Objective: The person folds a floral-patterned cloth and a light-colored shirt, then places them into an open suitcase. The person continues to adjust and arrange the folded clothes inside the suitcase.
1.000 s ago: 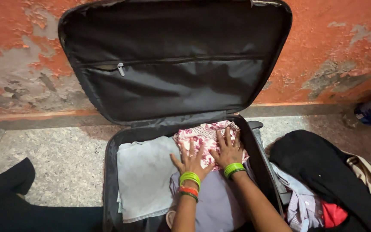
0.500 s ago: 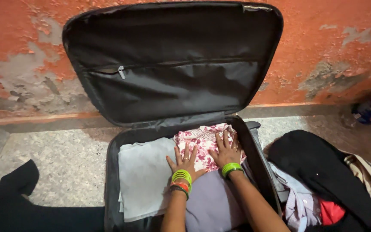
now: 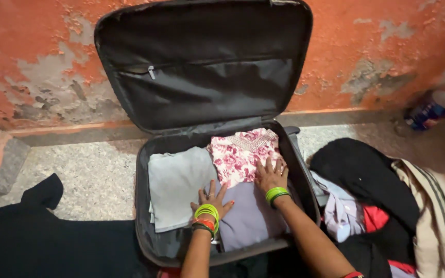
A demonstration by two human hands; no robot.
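The folded lilac garment (image 3: 251,216) lies in the front right part of the open black suitcase (image 3: 145,216), just below a pink floral garment (image 3: 243,154) and beside a pale grey folded cloth (image 3: 176,185) that fills the left half. The left hand (image 3: 212,200) rests flat with fingers spread where the grey cloth and the lilac piece meet; the right hand (image 3: 271,176) lies flat, fingers spread, across the lower edge of the floral garment and the top of the lilac one. Neither hand pinches anything; both press palm-down. To do this pressing well, the weight should go evenly through both palms, smoothing from the middle toward the case wall so the folds stay square and no edge rides up over its neighbour. The green bangles (image 3: 207,212) on the left wrist could snag loose cloth, so the wrists are best kept lifted. Beyond the case a heap of dark and striped clothes (image 3: 372,195) lies on the speckled floor (image 3: 88,175), touching the right wall as far as can be told.
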